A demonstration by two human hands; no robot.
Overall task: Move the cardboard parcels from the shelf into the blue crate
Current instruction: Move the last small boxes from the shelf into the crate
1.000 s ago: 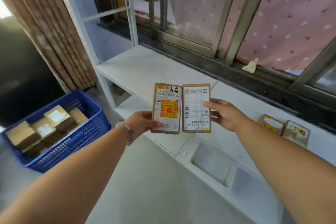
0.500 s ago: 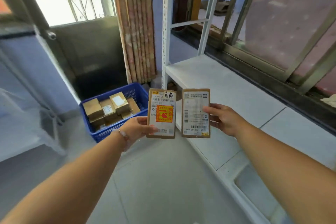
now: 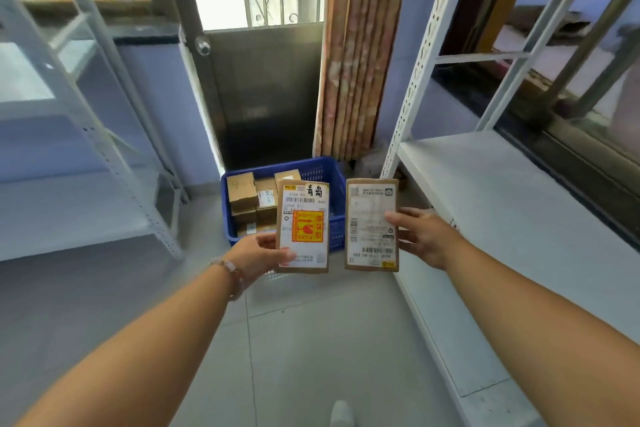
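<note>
Tiled floor and blue crate [image 3: 311, 172] now mid-frame, swung in from lower left; left hand [image 3: 258, 255] pinching stickered parcel [image 3: 303, 225], right hand [image 3: 424, 236] pinching plain parcel [image 3: 371, 224], both nearing drop.

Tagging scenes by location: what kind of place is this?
Probably a small parcel pickup or storage room: white metal shelving along the walls, a blue crate of cardboard parcels on the floor, and a labelled parcel in each hand.

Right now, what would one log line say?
left hand: holds parcel | right hand: holds parcel | crate: ahead, part-filled
</note>
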